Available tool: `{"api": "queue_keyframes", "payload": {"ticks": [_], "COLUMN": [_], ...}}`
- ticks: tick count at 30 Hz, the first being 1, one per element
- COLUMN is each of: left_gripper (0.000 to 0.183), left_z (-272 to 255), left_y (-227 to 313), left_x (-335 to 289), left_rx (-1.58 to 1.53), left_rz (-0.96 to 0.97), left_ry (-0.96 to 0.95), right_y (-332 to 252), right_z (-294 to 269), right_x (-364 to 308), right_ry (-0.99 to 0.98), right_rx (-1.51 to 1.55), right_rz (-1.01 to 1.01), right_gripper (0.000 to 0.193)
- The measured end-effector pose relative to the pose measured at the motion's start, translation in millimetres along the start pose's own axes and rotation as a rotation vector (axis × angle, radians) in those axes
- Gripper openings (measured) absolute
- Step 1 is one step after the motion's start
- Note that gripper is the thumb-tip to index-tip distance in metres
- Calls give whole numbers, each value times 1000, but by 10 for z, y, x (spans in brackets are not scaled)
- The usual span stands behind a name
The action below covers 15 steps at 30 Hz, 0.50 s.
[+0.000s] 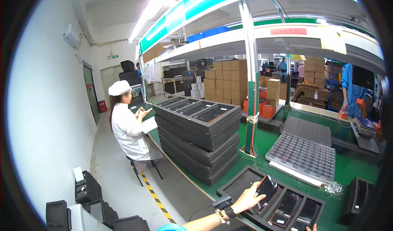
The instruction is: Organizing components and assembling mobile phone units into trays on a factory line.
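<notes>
Left hand point(245, 200) angled forward, grip clasping tilted phone point(267, 188), right hand point(313, 227) by tray point(240, 179), grip unclear

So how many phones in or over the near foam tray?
3: the held phone in the left hand, tilted over the foam tray; the middle phone and the rightmost phone, lying in its slots. Another may be hidden beneath the held one.

White wall point(45, 87), grey floor point(106, 159) with 1 yellow-black stripe point(154, 193), bright tube light point(152, 11), green workbench point(352, 159)
</notes>
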<state>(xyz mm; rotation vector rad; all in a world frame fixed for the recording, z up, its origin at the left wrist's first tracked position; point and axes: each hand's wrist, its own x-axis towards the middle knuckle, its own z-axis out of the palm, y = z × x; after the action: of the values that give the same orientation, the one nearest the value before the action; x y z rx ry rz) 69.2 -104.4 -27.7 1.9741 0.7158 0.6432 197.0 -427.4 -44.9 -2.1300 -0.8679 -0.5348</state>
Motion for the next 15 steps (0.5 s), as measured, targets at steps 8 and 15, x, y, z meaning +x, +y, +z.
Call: {"api": "queue_keyframes", "payload": {"ticks": [8,15], "left_gripper": [63,75], "left_z": [541,532], "left_y": [-408,-137], "left_x": [79,45], "left_rx": [189,296], "left_rz": [304,192], "left_ry": [150,42], "right_y": [15,43], "right_z": [-54,-28], "right_x": [-17,-17], "right_ry": [-38,-27], "right_rx": [1,-25], "right_rz": [-25,15], "right_gripper": [28,28]}}
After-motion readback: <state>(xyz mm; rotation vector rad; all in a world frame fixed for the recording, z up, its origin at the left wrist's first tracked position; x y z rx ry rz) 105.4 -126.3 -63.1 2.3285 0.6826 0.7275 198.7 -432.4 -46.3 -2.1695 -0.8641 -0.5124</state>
